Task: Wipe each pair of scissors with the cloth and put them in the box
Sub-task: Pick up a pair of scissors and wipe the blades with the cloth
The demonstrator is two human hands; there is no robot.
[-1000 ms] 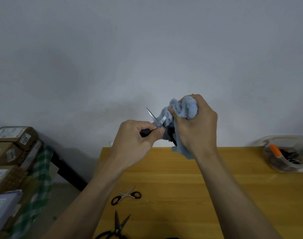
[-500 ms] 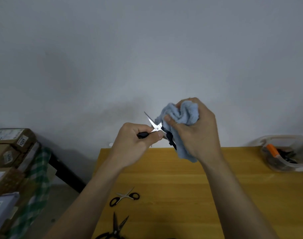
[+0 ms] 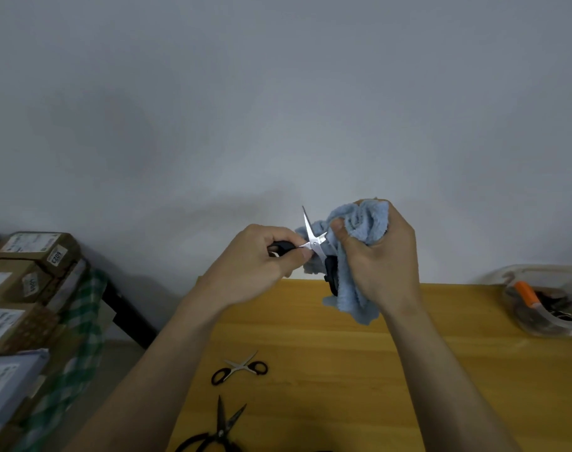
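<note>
open scissors (image 3: 314,243) against bunched cloth (image 3: 359,230)

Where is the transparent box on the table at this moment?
In the head view, the transparent box stands at the far right edge of the wooden table, to the right of the right hand holding the blue cloth.

Bare desk (image 3: 359,370) between arms and toward box (image 3: 545,308) at right edge. Two scissors (image 3: 240,368), (image 3: 217,432) lie near left edge. Cartons (image 3: 20,288) stacked beyond left.

Three scissors – held (image 3: 314,244), small (image 3: 240,370), large (image 3: 217,432) – one cloth (image 3: 356,256), one box (image 3: 548,301).
</note>
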